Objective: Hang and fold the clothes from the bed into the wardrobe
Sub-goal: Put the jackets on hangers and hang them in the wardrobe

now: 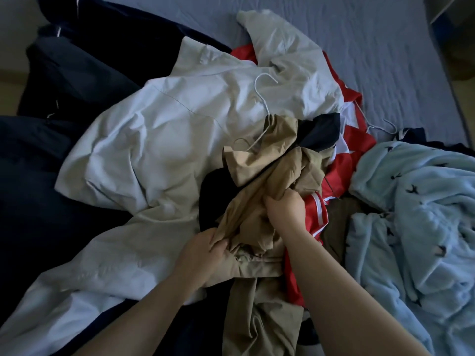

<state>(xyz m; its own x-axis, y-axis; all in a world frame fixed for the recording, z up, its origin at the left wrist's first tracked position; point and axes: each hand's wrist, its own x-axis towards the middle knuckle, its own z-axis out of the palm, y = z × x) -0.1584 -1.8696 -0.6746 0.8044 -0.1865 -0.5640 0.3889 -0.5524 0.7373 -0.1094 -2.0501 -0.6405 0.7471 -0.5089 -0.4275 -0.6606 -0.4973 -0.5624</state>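
Observation:
A crumpled tan garment lies on top of a pile of clothes on the bed. My left hand grips its lower fold, and my right hand grips a bunch of it a little higher up. A white wire hanger pokes out from the tan cloth and rests on a large pale grey garment. Under the tan garment lie a red garment with white stripes and a dark navy piece.
A fluffy light blue garment with dark marks covers the right side. A second wire hanger lies beside the red garment. Dark navy clothes fill the left. The blue bedsheet shows at the top right.

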